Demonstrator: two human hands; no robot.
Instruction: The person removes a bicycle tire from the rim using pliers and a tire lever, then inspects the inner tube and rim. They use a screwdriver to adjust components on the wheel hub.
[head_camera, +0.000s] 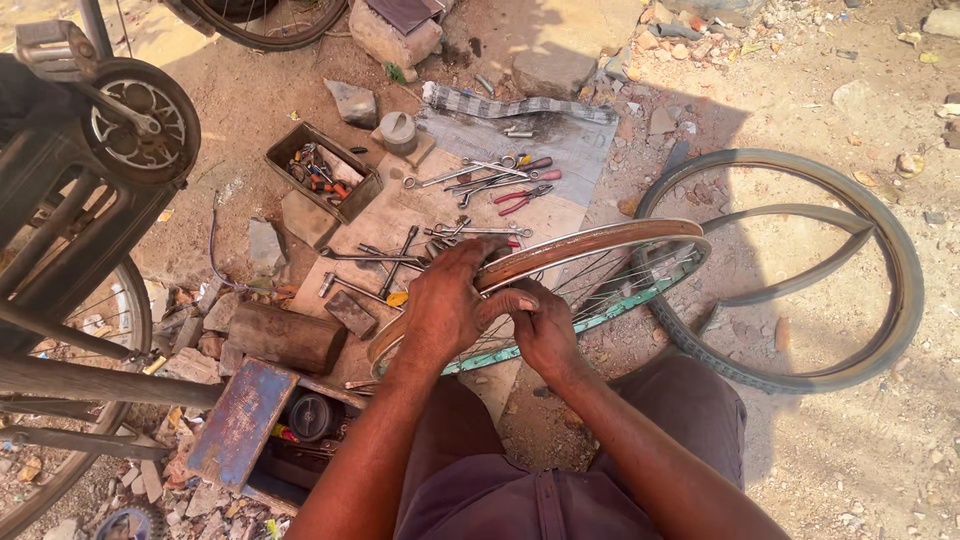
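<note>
Bicycle rim (600, 245) lies gripped between left hand (445, 305) and right hand (545, 330).

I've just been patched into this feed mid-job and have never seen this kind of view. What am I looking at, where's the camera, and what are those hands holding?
The one picture comes from a camera worn on a person's head, looking down at their own bare hands and lap. The left hand and right hand both grip a bicycle wheel rim with spokes, held above the knees. On the dirt ground lies a cloth with spanners and red-handled pliers, beside a small box of parts. A loose tyre lies to the right, and part of a bicycle stands at left.
</note>
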